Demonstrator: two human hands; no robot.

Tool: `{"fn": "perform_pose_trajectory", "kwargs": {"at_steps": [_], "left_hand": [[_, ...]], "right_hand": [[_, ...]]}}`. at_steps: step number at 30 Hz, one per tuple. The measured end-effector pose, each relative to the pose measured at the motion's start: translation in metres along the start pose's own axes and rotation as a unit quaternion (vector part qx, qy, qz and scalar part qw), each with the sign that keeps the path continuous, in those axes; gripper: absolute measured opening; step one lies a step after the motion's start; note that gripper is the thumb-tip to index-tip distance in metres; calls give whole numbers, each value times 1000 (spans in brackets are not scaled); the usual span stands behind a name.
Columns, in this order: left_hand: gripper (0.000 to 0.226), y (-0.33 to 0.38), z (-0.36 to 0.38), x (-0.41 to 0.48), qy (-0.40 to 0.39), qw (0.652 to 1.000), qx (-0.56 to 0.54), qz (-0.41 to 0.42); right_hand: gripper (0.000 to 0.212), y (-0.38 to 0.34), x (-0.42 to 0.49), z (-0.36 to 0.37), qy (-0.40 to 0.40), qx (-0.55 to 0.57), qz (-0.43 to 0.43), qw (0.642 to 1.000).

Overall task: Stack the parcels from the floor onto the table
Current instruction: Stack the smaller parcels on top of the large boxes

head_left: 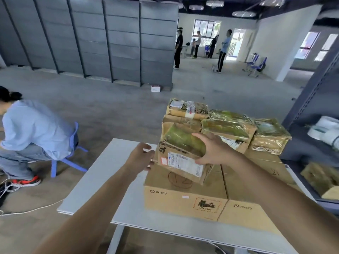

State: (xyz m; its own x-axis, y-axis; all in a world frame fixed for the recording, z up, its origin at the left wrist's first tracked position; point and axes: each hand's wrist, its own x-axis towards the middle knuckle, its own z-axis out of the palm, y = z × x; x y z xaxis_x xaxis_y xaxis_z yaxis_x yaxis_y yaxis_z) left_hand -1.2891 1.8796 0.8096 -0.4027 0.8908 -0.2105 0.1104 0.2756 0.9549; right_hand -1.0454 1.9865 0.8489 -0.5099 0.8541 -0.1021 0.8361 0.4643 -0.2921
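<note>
Motion blur smeared the tips of my left hand (142, 156) at the left side of the tilted parcel (183, 161), so I could not tell whether it gripped the box or only touched it. My right hand (213, 150) clasped and hid the parcel's upper right corner, and the label's print was too blurred to read. My right forearm covered the worktop's (102, 180) near right part. The left edge cut off the seated person (34, 129), and the right edge cut off the shelf (311, 99). The far people (222, 50) were too small to make out.
</note>
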Motion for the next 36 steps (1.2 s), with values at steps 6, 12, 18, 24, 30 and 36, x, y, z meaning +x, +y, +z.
{"fn": "perform_pose_trajectory", "kwargs": {"at_steps": [6,12,18,24,30,36], "left_hand": [[23,30,-5,76,-32,999,31,18],[16,37,-3,132,-54,996,71,31],[26,37,16,165,-102,983,135,68],[44,35,22,181,-116,983,131,47],[43,34,28,189,-153,981,110,42],[32,27,29,192,-185,980,76,4]], "right_hand": [[106,0,54,-3,-26,-40,-5,999],[107,4,91,0,-42,-15,-30,999],[102,11,96,8,-75,6,-38,996],[103,5,105,7,-73,-4,-37,997],[102,12,104,6,-72,-12,-30,997],[103,17,103,6,-63,-13,-29,998]]}}
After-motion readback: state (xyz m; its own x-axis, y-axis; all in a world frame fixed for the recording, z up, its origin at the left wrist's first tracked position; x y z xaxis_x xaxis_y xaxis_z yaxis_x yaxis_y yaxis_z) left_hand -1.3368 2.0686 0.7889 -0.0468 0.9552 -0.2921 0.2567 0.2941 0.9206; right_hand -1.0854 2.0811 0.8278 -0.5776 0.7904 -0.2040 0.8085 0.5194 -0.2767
